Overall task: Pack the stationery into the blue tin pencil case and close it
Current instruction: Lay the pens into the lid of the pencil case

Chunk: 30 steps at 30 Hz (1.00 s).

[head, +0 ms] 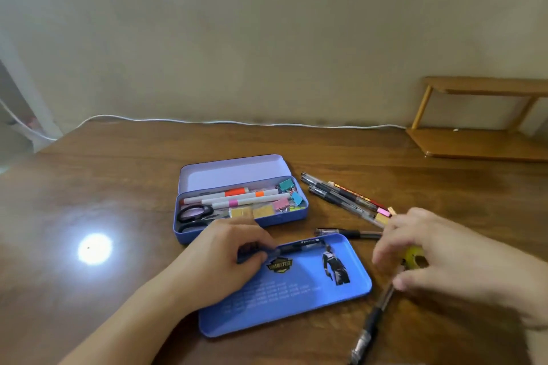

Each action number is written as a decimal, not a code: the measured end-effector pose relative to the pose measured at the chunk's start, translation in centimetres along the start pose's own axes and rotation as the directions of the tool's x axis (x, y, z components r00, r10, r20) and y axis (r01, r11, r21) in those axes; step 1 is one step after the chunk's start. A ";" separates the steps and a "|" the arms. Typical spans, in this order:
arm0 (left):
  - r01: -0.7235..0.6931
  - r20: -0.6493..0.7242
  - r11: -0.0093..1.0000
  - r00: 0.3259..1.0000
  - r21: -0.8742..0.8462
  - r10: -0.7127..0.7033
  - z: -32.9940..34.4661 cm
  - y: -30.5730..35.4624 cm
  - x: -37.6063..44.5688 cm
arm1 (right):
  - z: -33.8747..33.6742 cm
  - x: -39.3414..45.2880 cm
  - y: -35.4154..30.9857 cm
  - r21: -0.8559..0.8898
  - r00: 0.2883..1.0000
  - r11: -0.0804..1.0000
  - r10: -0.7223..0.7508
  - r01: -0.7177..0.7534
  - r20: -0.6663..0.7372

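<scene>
The blue tin pencil case (284, 218) lies open in the middle of the table, its lid (231, 170) tilted back. Inside are highlighters (234, 197), black scissors (194, 213), coloured binder clips (286, 185) and yellow erasers. In front of it lies a separate blue tray (296, 299) with a printed figure. My left hand (228, 249) holds a black pen (299, 247) at the tray's far edge. My right hand (427, 249), blurred, holds a yellow object (415, 256) and the top of a pen (376, 314) lying right of the tray.
Several pens and a red pencil (341, 195) lie in a loose pile right of the case; another black pen (350, 233) lies just behind the tray. A wooden shelf (480, 139) stands at the back right. A white cable (207, 121) runs along the wall.
</scene>
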State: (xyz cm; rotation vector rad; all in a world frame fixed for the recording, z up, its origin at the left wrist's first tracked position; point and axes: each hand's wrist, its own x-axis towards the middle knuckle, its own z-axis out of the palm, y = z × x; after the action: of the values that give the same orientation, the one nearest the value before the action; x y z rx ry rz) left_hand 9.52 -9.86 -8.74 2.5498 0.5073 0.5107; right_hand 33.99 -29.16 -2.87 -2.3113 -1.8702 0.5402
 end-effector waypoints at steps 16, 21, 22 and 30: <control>0.135 -0.051 0.960 0.987 -0.247 -0.152 -1.8 0.0 0.1 | 1.2 2.0 -0.8 0.080 0.922 0.977 -0.158 0.198 -0.353; 0.076 -0.024 0.975 0.996 -0.208 -0.083 -2.5 0.2 -0.4 | 4.7 3.8 -3.5 0.028 0.906 0.986 -0.138 0.162 -0.401; 0.056 0.006 0.990 0.998 -0.127 -0.056 -2.6 0.2 -0.5 | 5.2 4.0 -3.8 0.002 0.896 0.986 -0.150 0.166 -0.417; -0.002 0.147 0.997 0.989 0.074 -0.009 -2.9 -0.3 -0.9 | 5.7 5.6 -5.7 -0.238 0.826 0.953 -0.284 0.188 -0.486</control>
State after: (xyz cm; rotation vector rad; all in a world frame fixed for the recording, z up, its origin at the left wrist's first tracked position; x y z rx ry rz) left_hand 7.37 -8.85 -6.77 2.6324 0.4851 0.3048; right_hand 27.75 -23.20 -7.47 -1.9908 -1.9338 -0.2760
